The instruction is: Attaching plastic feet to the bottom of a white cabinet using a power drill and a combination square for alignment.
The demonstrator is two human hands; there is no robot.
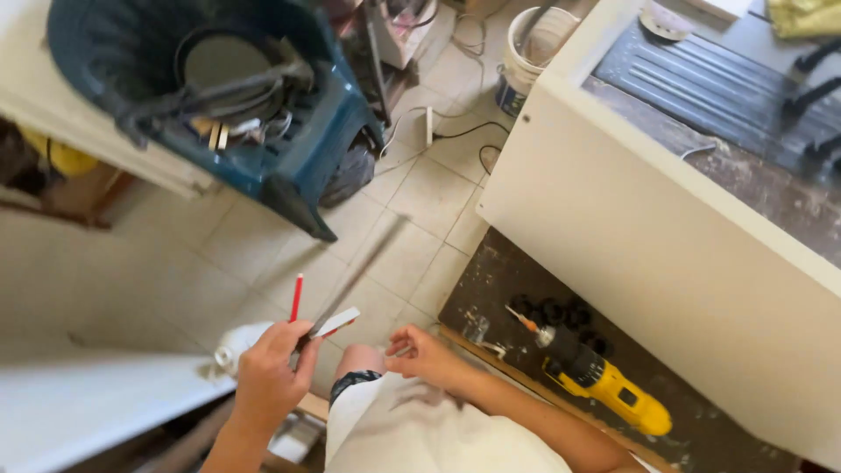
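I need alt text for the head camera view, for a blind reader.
Seen from above, the left hand holds a red pencil and a thin metal ruler; the right hand is beside it. A yellow drill lies on a dark board.

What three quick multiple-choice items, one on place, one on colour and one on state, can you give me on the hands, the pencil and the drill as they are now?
1. Where does the drill lie?
A. On the dark board at the foot of the white cabinet
B. In the blue tub
C. In the right hand

2. What colour is the pencil?
A. Green
B. Red
C. Black

3. What is the state of the left hand?
A. Open and flat on the floor
B. Closed around the pencil and a thin metal strip
C. Holding the white bucket

Answers:
1. A: the yellow and black drill rests on the dark board beside the white cabinet, with no hand on it.
2. B: the shaft sticking up from the fist is red.
3. B: the fingers curl round the pencil and the metal strip; the right hand is apart from them.
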